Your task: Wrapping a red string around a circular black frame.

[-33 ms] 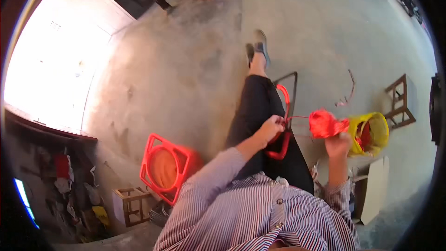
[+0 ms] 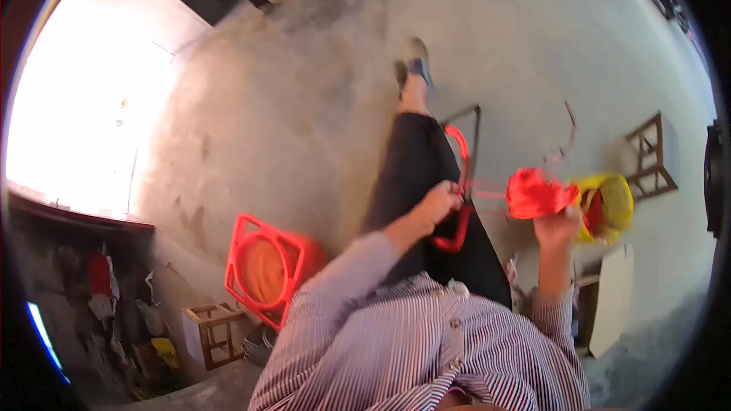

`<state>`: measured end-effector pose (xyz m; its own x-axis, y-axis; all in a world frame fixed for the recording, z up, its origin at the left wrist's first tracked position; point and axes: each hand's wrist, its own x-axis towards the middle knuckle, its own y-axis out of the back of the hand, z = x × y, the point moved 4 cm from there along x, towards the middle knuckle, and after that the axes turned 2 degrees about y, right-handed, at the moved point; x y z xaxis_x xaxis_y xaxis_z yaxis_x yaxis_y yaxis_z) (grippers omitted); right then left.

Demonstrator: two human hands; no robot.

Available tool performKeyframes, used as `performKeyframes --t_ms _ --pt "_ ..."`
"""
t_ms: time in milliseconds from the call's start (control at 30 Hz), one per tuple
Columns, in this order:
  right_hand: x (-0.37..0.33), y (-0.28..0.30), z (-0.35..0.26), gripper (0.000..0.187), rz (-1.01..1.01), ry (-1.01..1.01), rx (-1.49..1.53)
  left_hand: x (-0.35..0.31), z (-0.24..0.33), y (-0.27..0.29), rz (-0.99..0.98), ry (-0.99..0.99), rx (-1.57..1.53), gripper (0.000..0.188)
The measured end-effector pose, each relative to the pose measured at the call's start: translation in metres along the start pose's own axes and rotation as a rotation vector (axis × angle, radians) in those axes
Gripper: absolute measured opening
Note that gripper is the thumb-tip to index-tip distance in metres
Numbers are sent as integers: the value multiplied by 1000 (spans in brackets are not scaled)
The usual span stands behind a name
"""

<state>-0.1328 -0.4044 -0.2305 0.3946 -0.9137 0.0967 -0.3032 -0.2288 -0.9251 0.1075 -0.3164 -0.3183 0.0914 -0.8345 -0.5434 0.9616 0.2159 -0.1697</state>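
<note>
Across my thighs lies a dark metal frame [image 2: 476, 133] with part of its rim wrapped in red strip [image 2: 461, 146]. My left hand [image 2: 442, 202] is closed at the frame's side, fingertips pinched around the red wrapping. From there thin red strands [image 2: 489, 195] stretch over to a bunched red bundle [image 2: 533, 194], perhaps of plastic cord or ribbon. My right hand [image 2: 557, 227] grips that bundle from below, beside my right thigh. The bundle hides most of the right fingertips.
A yellow bucket [image 2: 629, 209] with red material inside stands just right of my right hand. Beyond it is a wooden stool [image 2: 668, 156]. At my left sits a red plastic stool [image 2: 304, 247], near a small wooden stool [image 2: 215, 312]. A thin twisted strip [image 2: 571, 133] lies on the floor.
The red bundle and my right hand have shifted slightly right, and the strands to the frame now look more spread. My left hand stays at the frame. The whole view has shifted a little.
</note>
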Motion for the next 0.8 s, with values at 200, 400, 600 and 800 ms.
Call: performKeyframes --t_ms 200,400,600,800 --pt "5 -12 -99 47 -391 15 79 -15 25 -7 -57 -17 -220 31" --pt "-23 0 -45 43 250 -133 -462 -18 17 -7 -121 -2 -211 28" --pt "-34 1 83 32 48 -525 -1004 -23 17 -18 -102 32 -190 24" --pt "-42 -77 55 19 -70 -576 -627 -18 14 -13 -96 74 -264 24"
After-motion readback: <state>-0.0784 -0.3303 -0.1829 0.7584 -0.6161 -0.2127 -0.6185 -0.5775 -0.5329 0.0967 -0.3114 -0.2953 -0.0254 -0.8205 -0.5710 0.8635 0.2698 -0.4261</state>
